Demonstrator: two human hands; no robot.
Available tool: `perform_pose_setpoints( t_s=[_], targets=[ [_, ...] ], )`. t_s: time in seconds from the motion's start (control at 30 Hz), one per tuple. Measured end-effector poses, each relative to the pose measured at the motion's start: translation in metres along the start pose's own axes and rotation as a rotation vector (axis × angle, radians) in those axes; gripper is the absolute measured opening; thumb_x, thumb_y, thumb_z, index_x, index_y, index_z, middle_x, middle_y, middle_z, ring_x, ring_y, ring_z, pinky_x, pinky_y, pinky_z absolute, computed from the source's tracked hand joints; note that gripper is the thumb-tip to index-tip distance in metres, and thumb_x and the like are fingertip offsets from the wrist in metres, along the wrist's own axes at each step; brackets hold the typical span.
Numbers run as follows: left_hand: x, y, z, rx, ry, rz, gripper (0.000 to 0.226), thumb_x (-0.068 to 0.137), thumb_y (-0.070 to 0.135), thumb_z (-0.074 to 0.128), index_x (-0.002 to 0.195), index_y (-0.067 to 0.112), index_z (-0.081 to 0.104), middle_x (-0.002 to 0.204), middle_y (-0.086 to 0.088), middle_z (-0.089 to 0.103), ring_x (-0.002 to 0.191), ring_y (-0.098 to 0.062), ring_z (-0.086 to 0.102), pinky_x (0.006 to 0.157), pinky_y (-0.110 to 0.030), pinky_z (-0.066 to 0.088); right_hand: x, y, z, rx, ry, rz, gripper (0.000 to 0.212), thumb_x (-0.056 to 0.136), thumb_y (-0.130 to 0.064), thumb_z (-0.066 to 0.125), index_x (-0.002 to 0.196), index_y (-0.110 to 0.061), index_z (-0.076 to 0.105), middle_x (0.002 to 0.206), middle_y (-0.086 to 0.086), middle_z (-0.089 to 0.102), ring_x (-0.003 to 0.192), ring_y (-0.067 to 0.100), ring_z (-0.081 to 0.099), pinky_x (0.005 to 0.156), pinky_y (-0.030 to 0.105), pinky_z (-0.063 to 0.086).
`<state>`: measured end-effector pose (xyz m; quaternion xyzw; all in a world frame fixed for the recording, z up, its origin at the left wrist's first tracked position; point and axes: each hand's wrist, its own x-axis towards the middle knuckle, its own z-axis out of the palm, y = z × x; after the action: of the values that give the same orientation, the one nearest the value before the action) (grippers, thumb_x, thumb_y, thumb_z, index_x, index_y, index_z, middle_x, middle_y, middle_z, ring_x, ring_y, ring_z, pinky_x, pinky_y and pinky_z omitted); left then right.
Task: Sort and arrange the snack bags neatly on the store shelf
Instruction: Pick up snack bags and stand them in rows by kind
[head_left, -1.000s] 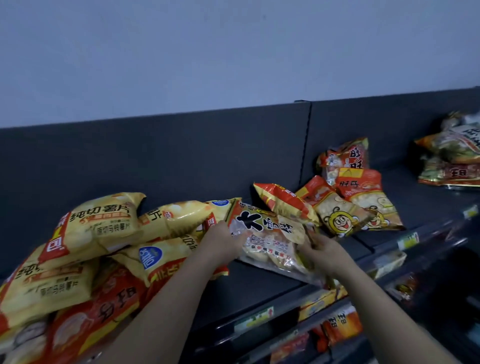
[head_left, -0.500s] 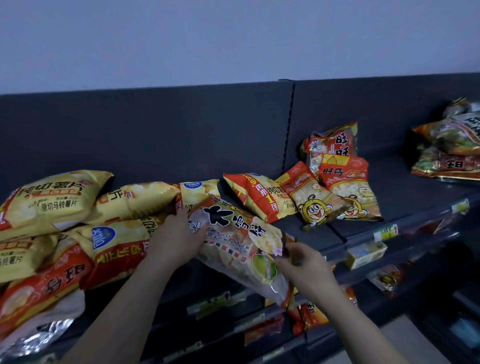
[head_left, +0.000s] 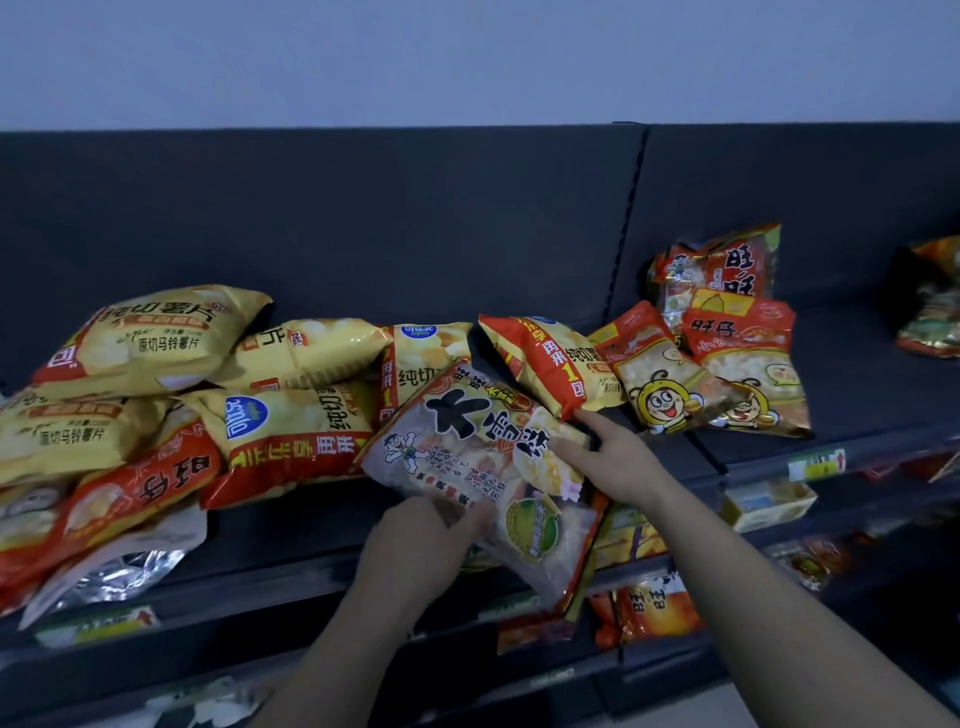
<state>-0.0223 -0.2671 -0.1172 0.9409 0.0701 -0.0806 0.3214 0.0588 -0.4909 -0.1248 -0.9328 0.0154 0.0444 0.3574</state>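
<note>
Left hand (head_left: 415, 525) grips rice-cracker bag (head_left: 467, 457) overhanging shelf edge (head_left: 291, 587); right hand (head_left: 613, 457) alongside.

Shop: dark shelf (head_left: 291, 566) w/ price tags (head_left: 816, 464), snack bags (head_left: 150, 338).

A clear rice-cracker bag (head_left: 483, 467) with large black characters lies tilted across the front edge of the dark top shelf (head_left: 291, 540), its lower corner overhanging. To its left, yellow chip bags (head_left: 156, 343) are heaped unevenly over red-and-orange bags (head_left: 140, 493). To its right lies one more yellow-and-red chip bag (head_left: 550, 364), then bee-cartoon bags (head_left: 670, 384) overlapping, with a red bag (head_left: 722, 265) propped against the back panel.
</note>
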Motion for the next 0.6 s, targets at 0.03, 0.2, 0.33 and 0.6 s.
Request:
perform_pose_setpoints(
  t_s=[0.03,0.2,0.33,0.6],
  targets=[
    [-0.001,-0.002,0.006,-0.108,-0.034,-0.037,0.062,0.084,0.070,0.050,0.079,0.012,0.070,0.071,-0.002,0.068,0.065,-0.018,0.066,0.066,-0.035,0.057,-0.001,0.001,0.004,0.019,-0.011,0.009,0.071,0.088,-0.058,0.057,0.147,-0.021,0.041,0.141,0.005,0.052,0.129,0.027,0.048,0.106,0.042,0.040],
    [-0.002,-0.011,0.020,-0.622,-0.075,-0.069,0.055,0.075,0.065,0.067,0.091,0.013,0.074,0.084,-0.001,0.076,0.079,-0.021,0.073,0.080,-0.048,0.058,-0.022,0.004,0.021,0.056,0.065,0.018,0.059,0.086,-0.065,0.055,0.129,-0.025,0.059,0.118,-0.004,0.066,0.105,0.019,0.061,0.092,0.042,0.050],
    [-0.013,-0.016,0.009,-0.743,-0.081,0.040,0.046,0.077,0.054,0.072,0.108,0.020,0.071,0.100,0.010,0.075,0.093,-0.007,0.071,0.090,-0.042,0.056,-0.056,-0.006,0.031,0.148,0.169,0.025,0.035,0.089,-0.059,0.056,0.106,-0.031,0.067,0.090,-0.007,0.068,0.082,0.013,0.063,0.073,0.037,0.052],
    [-0.027,-0.008,-0.053,-0.613,0.017,0.258,0.044,0.075,0.055,0.072,0.110,0.032,0.057,0.100,0.018,0.067,0.087,0.003,0.065,0.070,-0.022,0.053,-0.111,-0.048,0.041,0.521,0.432,0.065,0.015,0.090,-0.048,0.061,0.097,-0.038,0.069,0.088,-0.023,0.071,0.084,-0.003,0.065,0.072,0.017,0.049]
  ],
)
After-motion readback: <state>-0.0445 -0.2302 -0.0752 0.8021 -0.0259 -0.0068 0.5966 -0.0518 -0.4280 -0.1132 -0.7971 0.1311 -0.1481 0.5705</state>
